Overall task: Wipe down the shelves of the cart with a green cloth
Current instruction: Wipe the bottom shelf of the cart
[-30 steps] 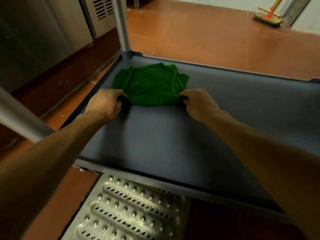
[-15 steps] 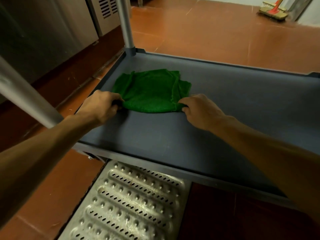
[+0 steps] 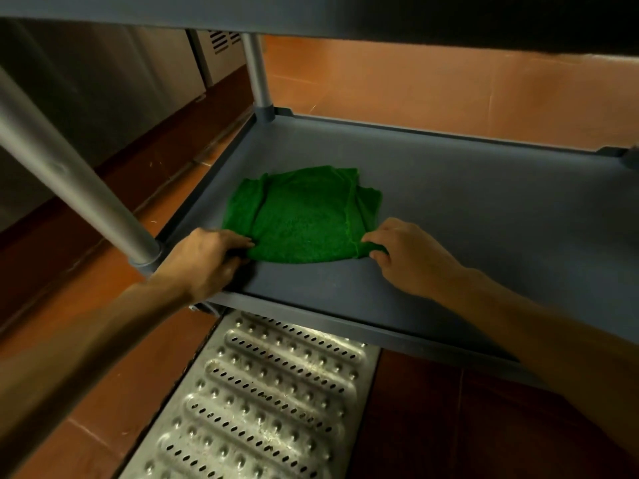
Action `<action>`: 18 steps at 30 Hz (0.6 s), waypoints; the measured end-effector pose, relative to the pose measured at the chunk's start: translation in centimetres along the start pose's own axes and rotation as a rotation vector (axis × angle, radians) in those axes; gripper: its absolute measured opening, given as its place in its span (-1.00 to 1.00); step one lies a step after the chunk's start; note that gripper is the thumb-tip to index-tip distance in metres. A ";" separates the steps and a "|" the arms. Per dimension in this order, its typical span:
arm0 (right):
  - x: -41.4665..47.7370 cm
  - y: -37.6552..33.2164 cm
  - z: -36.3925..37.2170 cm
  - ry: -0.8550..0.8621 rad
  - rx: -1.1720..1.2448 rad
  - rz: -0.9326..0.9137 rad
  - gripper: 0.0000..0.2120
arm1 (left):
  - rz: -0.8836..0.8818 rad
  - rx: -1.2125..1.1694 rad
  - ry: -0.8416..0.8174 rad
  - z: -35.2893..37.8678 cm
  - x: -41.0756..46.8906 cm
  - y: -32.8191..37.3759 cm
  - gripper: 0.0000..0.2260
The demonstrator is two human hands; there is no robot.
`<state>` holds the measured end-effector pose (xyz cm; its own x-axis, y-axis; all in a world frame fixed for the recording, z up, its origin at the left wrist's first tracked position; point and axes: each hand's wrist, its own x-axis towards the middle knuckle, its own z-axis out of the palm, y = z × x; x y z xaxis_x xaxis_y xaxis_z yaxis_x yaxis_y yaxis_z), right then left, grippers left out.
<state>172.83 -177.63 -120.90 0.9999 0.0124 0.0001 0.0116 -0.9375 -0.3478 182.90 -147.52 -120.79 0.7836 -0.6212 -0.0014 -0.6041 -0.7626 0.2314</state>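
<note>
Green cloth (image 3: 304, 219), folded into a loose pad with flaps doubled over at both sides, lies flat on the lower shelf (image 3: 484, 236) of the cart (image 3: 345, 321), toward the left end and nearer the front lip than the back. My left hand (image 3: 204, 257) pinches the near left corner, fingers curled over the edge. My right hand (image 3: 408, 257) pinches the near right corner between thumb and fingertips. Neither palm rests on the pad. Handling, as I judge it: the fabric is soft, light and limp. It will sag and unfold if lifted by one corner, and its nap should drag rather than slide on the matte grey surface. Take it at the two near corners to shift or spread it. For wiping, a flat palm on the middle of the pad would serve better. Outward from the shelf: a front post (image 3: 69, 174) rises at the near left corner and a back post (image 3: 257, 74) at the far left. A perforated steel floor grate (image 3: 269, 402) lies below the front edge, with orange floor tiles (image 3: 415, 81) beyond. Limits of view: the upper shelf (image 3: 345, 15) cuts across the top, the right end of the lower shelf runs out of frame, and the cloth's underside is hidden. Whether the cloth is damp cannot be determined.
</note>
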 end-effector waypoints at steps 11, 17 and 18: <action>-4.1 -0.4 -0.8 -0.117 -0.014 -0.035 -0.65 | 0.127 -0.033 -0.049 -0.6 -4.8 0.6 -0.66; -5.3 -0.7 -1.0 -0.139 -0.008 -0.067 -0.66 | 0.184 -0.004 -0.027 -0.6 -6.4 0.3 -0.64; -5.5 -0.8 -1.0 -0.138 -0.011 -0.074 -0.66 | 0.195 0.007 -0.023 -0.5 -6.7 0.4 -0.64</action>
<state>167.31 -177.33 -119.68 0.9862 0.1283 -0.1042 0.0858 -0.9362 -0.3409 177.52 -143.59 -120.19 0.6481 -0.7613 0.0202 -0.7452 -0.6286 0.2227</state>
